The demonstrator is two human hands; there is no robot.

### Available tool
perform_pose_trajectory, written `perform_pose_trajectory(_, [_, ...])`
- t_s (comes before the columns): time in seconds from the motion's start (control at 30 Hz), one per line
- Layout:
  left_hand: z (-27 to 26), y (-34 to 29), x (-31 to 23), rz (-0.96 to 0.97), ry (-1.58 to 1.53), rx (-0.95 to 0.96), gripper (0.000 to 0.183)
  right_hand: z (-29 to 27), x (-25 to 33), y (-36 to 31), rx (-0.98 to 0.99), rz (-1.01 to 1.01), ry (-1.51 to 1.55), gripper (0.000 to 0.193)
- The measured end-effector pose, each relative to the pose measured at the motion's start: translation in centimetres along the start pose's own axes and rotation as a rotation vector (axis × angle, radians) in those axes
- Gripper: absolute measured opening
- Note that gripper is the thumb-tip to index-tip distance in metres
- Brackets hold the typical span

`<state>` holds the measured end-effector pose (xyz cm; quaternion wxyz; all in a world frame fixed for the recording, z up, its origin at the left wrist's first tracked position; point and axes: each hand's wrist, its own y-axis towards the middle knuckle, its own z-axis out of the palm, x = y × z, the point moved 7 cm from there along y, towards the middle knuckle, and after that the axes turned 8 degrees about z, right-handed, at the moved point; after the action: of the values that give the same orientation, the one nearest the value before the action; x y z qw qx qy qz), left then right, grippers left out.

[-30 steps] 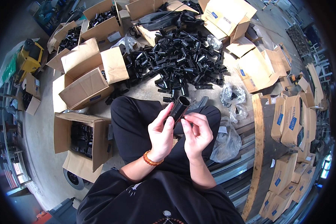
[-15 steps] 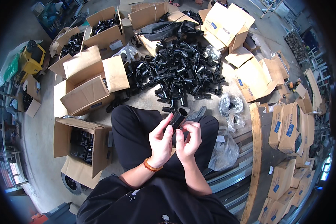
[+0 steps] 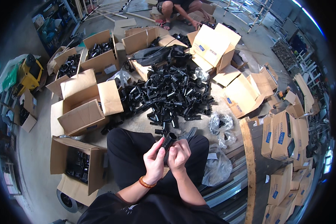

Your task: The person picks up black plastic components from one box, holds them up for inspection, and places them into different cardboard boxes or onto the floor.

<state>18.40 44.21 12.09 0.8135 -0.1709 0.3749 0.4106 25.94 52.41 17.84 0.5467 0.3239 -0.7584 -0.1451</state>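
The person sat cross-legged on the floor, holding a short black tube (image 3: pixel 170 139) up in front of the dark trousers (image 3: pixel 127 149), its open end tipped up and away from the body. The left hand (image 3: pixel 154 164) had its thumb and fingers closed on the tube from the left, and an orange-brown bracelet (image 3: pixel 147 183) circled that wrist. The right hand (image 3: pixel 178 156) met the tube from the other side, its fingers curled in and bunched together; from where I stood I could not tell whether they pinched the tube itself or something small beside it. Just beyond the knees spread a heap of black fittings (image 3: pixel 175 98), with a crumpled clear bag (image 3: pixel 217 170) by the right knee. On the left stood an open carton (image 3: pixel 82 117), and nearer the person another box (image 3: pixel 97 170) had black parts inside. A wooden plank (image 3: pixel 249 168) ran along the right, with taped cartons (image 3: pixel 282 138) beyond it. Past the heap, a co-worker (image 3: pixel 177 9) squatted with one arm reaching down.
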Motion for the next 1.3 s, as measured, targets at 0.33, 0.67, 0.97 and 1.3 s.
perform_pose_trajectory(0.33, [-0.8,0.1,0.8,-0.001,0.066,-0.012,0.04,0.4,-0.3,-1.3,0.071,0.002,0.077,0.014])
perform_pose_trajectory(0.67, [-1.2,0.3,1.2,-0.029,0.017,-0.034,0.04,-0.2,0.2,-0.6,0.088,0.069,0.125,0.011])
perform_pose_trajectory(0.97, [-1.9,0.1,1.6,-0.07,0.022,-0.036,0.039,0.5,-0.3,-0.5,0.142,0.12,0.045,0.021])
perform_pose_trajectory(1.3, [-1.3,0.4,0.7,-0.004,0.028,-0.026,0.039,0.9,-0.8,-0.5,0.185,0.167,0.129,0.021])
